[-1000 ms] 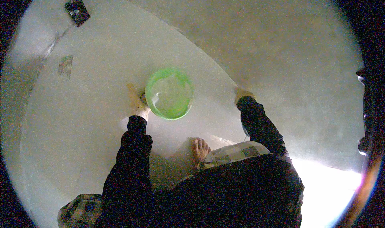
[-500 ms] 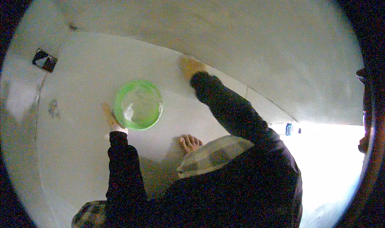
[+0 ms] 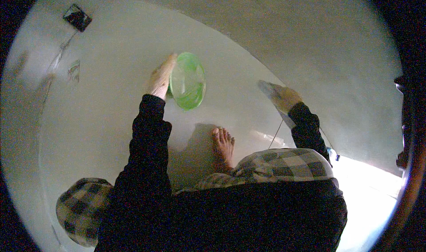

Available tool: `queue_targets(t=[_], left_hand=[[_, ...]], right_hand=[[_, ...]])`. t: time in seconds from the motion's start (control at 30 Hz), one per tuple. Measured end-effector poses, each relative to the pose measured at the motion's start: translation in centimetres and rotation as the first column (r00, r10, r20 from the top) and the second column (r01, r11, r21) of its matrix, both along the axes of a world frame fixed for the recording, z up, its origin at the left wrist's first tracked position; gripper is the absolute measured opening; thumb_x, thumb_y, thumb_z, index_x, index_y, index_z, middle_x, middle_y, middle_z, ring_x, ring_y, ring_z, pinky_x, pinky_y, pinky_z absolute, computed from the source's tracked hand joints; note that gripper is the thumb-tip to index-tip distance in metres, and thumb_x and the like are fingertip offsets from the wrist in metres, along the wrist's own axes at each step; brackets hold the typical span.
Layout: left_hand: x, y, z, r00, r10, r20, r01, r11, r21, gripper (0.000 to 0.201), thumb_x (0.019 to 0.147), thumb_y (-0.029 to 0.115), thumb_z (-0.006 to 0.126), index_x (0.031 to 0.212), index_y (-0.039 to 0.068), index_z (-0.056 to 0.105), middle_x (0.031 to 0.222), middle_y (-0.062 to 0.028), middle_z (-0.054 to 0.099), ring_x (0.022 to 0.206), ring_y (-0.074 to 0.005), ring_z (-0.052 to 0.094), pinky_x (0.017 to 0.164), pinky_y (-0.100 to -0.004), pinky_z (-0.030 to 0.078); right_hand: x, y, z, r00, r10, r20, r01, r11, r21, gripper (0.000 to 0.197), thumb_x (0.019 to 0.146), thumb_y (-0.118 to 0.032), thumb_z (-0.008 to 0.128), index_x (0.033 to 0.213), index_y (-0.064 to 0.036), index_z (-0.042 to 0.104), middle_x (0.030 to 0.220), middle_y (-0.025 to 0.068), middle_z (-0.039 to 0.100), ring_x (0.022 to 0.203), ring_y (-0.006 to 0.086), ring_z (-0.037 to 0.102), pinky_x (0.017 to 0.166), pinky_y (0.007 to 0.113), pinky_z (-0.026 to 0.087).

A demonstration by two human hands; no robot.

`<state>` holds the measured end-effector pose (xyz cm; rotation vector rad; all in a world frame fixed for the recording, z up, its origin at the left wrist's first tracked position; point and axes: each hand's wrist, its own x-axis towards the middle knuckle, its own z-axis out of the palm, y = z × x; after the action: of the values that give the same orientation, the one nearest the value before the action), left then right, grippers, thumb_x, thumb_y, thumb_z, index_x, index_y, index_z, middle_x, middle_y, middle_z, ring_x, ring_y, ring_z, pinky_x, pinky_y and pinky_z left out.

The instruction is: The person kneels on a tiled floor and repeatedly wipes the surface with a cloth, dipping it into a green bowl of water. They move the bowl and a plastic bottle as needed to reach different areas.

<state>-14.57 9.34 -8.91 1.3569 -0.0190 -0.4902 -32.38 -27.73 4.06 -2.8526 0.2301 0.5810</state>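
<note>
A light green, see-through plastic basin is tipped on its side above the pale floor, its round opening facing right. My left hand grips it by its left side, with the thumb side near the rim. Further right, my right hand is low beside the foot of the wall. Its fingers are smeared and run into a dark grey patch, which may be shadow or something thin; I cannot make out whether they hold anything.
My bare foot stands on the floor below the basin. The grey wall rises along the right. A dark square floor drain lies at the far left. Bright light comes through an opening at the lower right.
My left hand has moved right and away from me, and the basin has gone from facing up to tipped on its side. My right hand has slid right and nearer along the wall.
</note>
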Motion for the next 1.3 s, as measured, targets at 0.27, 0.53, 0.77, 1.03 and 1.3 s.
queue_targets(t=[0.27, 0.53, 0.77, 1.03, 1.3], left_hand=[[3.4, -2.1, 5.4, 0.722, -0.478, 0.500, -0.137, 0.609, 0.781, 0.043, 0.097, 0.040, 0.038, 0.129, 0.016, 0.054, 0.129, -0.0125, 0.058, 0.113, -0.0372, 0.057, 0.096, -0.0440, 0.046], [2.5, -3.3, 8.3, 0.794, -0.411, 0.448, -0.109, 0.628, 0.771, 0.049, 0.093, 0.048, 0.034, 0.113, 0.014, 0.063, 0.113, -0.0156, 0.065, 0.103, -0.0407, 0.060, 0.090, -0.0472, 0.046], [0.9, -2.8, 8.9, 0.817, -0.211, 0.537, -0.271, 0.681, 0.680, 0.049, 0.093, 0.048, 0.033, 0.108, 0.013, 0.066, 0.109, -0.0183, 0.066, 0.100, -0.0422, 0.060, 0.088, -0.0499, 0.046], [1.0, -3.1, 9.3, 0.926, -0.147, 0.349, -0.150, 0.704, 0.695, 0.042, 0.093, 0.040, 0.041, 0.122, 0.017, 0.059, 0.118, -0.0175, 0.063, 0.104, -0.0403, 0.060, 0.091, -0.0456, 0.047], [-1.1, 5.4, 0.8, 0.831, 0.237, -0.504, -0.444, 0.828, -0.342, 0.072, 0.096, 0.061, 0.031, 0.132, 0.003, 0.052, 0.130, -0.0149, 0.058, 0.117, -0.0312, 0.055, 0.102, -0.0450, 0.041]], right_hand=[[12.3, 11.3, 5.4, 0.830, 0.540, 0.137, -0.510, 0.836, -0.202, 0.050, 0.089, -0.010, 0.048, 0.135, -0.0299, 0.050, 0.112, 0.0110, 0.067, 0.095, 0.0367, 0.066, 0.080, 0.050, 0.054], [13.2, 14.1, 2.8, 0.877, 0.478, -0.050, -0.479, 0.860, -0.178, 0.057, 0.084, -0.009, 0.049, 0.137, -0.0309, 0.048, 0.104, 0.0131, 0.068, 0.085, 0.0371, 0.067, 0.073, 0.050, 0.055], [12.9, 15.4, 2.5, 0.823, 0.519, -0.230, -0.555, 0.821, -0.134, 0.062, 0.080, -0.010, 0.051, 0.137, -0.0348, 0.047, 0.098, 0.0150, 0.069, 0.079, 0.0384, 0.066, 0.069, 0.048, 0.053], [12.8, 13.4, 1.9, 0.819, 0.502, -0.277, -0.292, 0.780, 0.553, 0.055, 0.076, -0.021, 0.066, 0.129, -0.0145, 0.056, 0.092, 0.0085, 0.070, 0.081, 0.0232, 0.065, 0.076, 0.037, 0.051], [2.7, 4.7, 1.0, 0.927, -0.215, -0.307, 0.374, 0.574, 0.728, 0.045, 0.076, -0.026, 0.070, 0.115, -0.0042, 0.063, 0.104, 0.0077, 0.068, 0.092, 0.0220, 0.064, 0.084, 0.034, 0.050]])
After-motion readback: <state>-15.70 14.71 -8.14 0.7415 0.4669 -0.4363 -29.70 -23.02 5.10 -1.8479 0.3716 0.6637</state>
